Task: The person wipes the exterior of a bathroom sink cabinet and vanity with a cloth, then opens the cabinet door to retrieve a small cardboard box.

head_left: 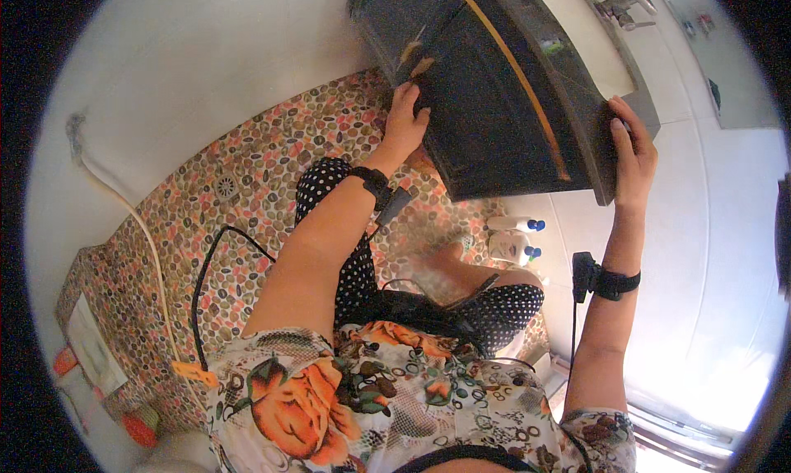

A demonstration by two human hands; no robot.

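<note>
A dark vanity cabinet (511, 102) with a curved stone countertop (568, 86) stands ahead of me, seen at a slant. My left hand (404, 123) reaches to the lower left of its dark front, fingers curled; something small and dark lies at the fingertips, too unclear to name. Just beyond those fingers, tan patches (416, 61) and a thin light streak show against the cabinet. With my right hand (633, 156) I grip the countertop's right edge, fingers over the top and thumb at the side. A gold strip (519, 73) runs along the cabinet front.
Pebble-patterned floor (272, 156) with a drain (225, 187) lies at left, crossed by a pale hose (148, 226). Two white bottles with blue tops (512, 246) are beside the right wall. A metal faucet (622, 11) is above. Black cables (202, 296) hang around my arms.
</note>
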